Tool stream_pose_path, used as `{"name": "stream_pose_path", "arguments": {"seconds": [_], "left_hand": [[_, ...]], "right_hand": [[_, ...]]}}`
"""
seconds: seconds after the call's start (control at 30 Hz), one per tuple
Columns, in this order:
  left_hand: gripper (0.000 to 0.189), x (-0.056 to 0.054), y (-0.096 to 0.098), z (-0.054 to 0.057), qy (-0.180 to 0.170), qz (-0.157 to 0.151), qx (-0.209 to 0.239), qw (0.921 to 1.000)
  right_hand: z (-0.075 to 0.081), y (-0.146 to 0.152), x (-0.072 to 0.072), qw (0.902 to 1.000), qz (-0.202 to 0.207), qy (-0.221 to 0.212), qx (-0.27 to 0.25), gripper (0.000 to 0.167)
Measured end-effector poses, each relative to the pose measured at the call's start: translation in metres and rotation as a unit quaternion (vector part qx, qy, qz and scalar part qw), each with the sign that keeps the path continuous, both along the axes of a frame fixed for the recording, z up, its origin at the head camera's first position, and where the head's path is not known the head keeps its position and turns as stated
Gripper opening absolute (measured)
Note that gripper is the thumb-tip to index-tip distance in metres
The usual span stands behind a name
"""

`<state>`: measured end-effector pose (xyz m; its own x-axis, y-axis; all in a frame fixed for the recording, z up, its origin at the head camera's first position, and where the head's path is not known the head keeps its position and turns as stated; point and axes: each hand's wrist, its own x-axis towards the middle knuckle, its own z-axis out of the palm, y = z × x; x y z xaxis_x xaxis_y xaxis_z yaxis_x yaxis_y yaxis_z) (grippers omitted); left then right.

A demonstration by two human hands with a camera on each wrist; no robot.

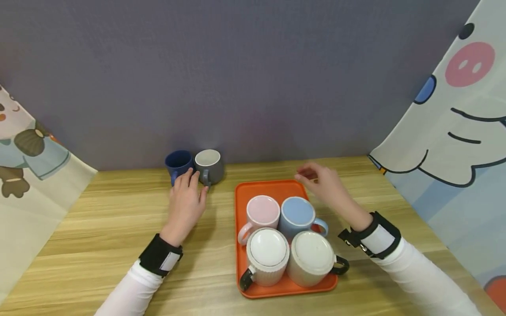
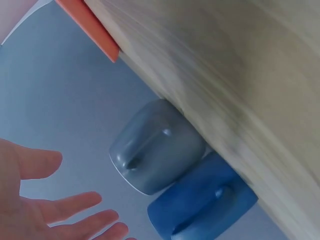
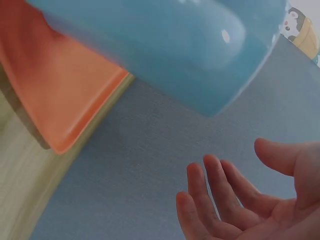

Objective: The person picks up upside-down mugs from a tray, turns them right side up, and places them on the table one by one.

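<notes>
My left hand (image 1: 185,202) reaches toward a dark blue mug (image 1: 178,161) and a grey mug (image 1: 209,166), which stand upright side by side near the back wall. Its fingers are spread and hold nothing; in the left wrist view both mug handles face the hand. Over the far right corner of an orange tray (image 1: 272,188) hovers my right hand (image 1: 326,186), empty, with loosely bent fingers. On the tray sit a pink mug (image 1: 263,210), a light blue mug (image 1: 297,214) and, in front, two pale mugs (image 1: 269,250) with black handles, all bottoms up.
A grey wall (image 1: 253,87) rises behind the wooden table (image 1: 118,228). Cartoon-printed cloths hang at the left (image 1: 31,153) and the right (image 1: 454,131). The light blue mug's handle and one black handle (image 1: 341,265) stick out past the tray's right rim.
</notes>
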<state>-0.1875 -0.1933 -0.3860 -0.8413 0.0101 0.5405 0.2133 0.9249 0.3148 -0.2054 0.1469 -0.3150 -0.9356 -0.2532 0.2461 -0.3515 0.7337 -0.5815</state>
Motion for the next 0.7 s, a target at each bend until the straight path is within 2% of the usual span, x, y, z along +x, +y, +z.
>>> {"name": "stream_pose_path", "arguments": {"seconds": [0.3,0.47,0.7], "left_hand": [[0.045,-0.004,0.012,-0.002,0.017,-0.015,0.003,0.9997],[0.045,-0.005,0.018,-0.002,0.009,-0.018,0.003,0.9998],[0.044,-0.008,0.026,-0.002,0.012,-0.022,0.003,0.9997]], "right_hand": [[-0.016,0.012,0.017,1.0000,-0.005,-0.002,-0.004,0.028],[-0.022,0.017,0.026,1.0000,-0.002,0.001,-0.010,0.026],[-0.026,0.025,0.044,0.9998,0.002,-0.021,-0.004,0.028]]}}
